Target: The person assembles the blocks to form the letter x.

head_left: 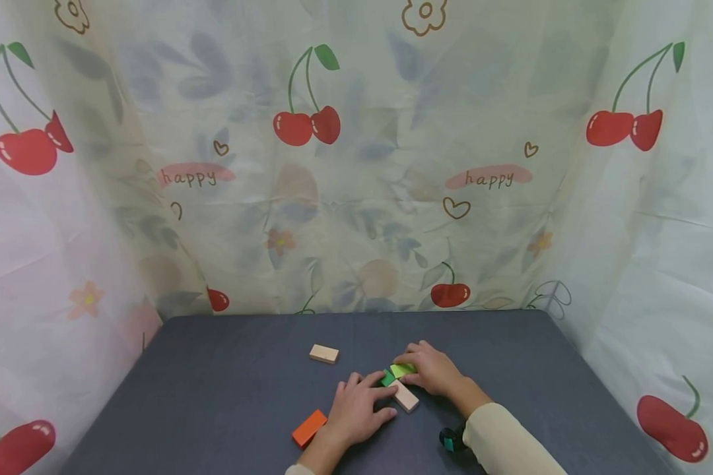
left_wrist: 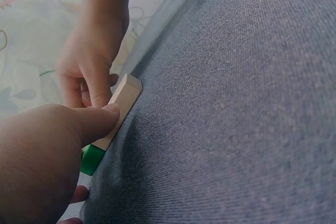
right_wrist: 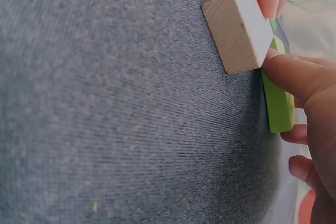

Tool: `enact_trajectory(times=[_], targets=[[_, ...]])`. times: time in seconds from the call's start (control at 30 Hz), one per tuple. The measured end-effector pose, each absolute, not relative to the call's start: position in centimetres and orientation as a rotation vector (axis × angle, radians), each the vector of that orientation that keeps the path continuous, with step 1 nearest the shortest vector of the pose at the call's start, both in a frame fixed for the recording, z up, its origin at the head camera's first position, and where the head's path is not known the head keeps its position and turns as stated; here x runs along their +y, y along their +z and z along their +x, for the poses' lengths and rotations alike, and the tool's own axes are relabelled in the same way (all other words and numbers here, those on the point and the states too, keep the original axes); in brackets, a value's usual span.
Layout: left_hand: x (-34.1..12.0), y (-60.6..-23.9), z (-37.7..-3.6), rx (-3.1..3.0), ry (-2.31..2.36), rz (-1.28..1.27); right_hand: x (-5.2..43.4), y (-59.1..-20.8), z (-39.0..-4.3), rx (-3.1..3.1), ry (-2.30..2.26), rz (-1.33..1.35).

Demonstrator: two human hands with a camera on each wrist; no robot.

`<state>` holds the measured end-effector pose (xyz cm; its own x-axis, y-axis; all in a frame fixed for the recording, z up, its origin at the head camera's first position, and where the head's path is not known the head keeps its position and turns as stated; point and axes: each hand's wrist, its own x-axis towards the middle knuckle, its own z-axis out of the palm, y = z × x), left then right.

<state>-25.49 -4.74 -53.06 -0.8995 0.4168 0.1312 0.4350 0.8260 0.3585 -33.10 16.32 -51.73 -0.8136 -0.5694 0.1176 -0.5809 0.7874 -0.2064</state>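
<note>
Near the lower centre of the head view, three blocks are clustered on the grey tabletop (head_left: 214,396). The light green block (head_left: 403,370) is pinched by the right hand (head_left: 430,369), thumb touching the plain wooden block (head_left: 405,396). That block and the dark green block (head_left: 387,379) are touched by the left hand (head_left: 356,409), fingers extended. An orange block (head_left: 309,427) and another wooden block (head_left: 323,353) lie apart.

Two plain wooden blocks (head_left: 323,354) (head_left: 405,396), one orange block (head_left: 309,427), seemingly two green blocks (head_left: 402,370) (head_left: 388,379), partly covered
</note>
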Motion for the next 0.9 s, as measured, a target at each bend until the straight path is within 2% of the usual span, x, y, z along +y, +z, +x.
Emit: enact_trajectory(times=[0.37, 0.9], targets=[[-4.8, -53.0, -25.6, -2.97, -0.589, -0.676, 16.4, -51.7, -33.2, -2.927, 0.765, 0.856], [-4.8, -53.3, -25.7, -2.966, -0.598, -0.687, 15.6, -53.0, -33.3, -2.846, 0.856, 0.732]])
